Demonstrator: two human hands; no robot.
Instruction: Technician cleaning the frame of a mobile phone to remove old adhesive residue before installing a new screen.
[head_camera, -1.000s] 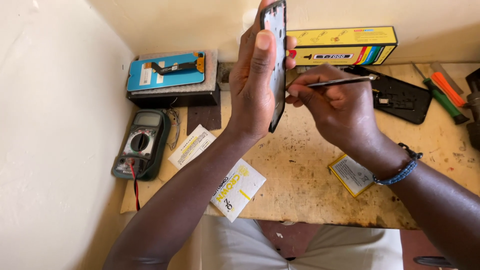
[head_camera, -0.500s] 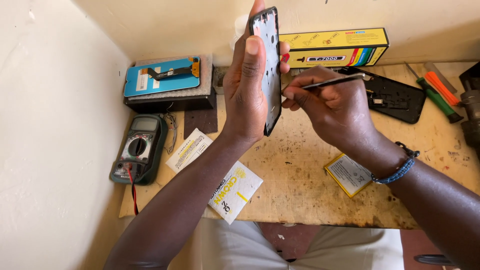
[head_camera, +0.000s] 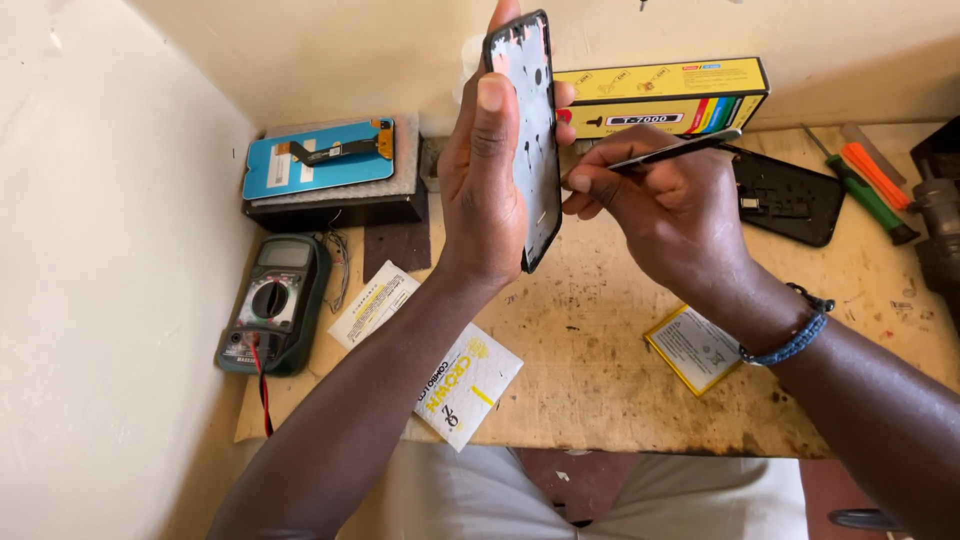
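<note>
My left hand holds a black phone frame upright above the stained wooden bench, thumb along its near edge. To its right, my right hand grips thin metal tweezers, whose tip points at the frame's inner side. A blue cord bracelet sits on my right wrist. The tweezers' tip is hidden behind my fingers.
Along the wall sit a yellow box, a blue phone screen panel on a black box, and a black phone back cover. A multimeter lies at left, screwdrivers at right. A flat battery and white packets lie near the front edge.
My left hand has lifted the phone frame slightly and shifted it left. My right hand followed with the tweezers, staying at the frame's side.
</note>
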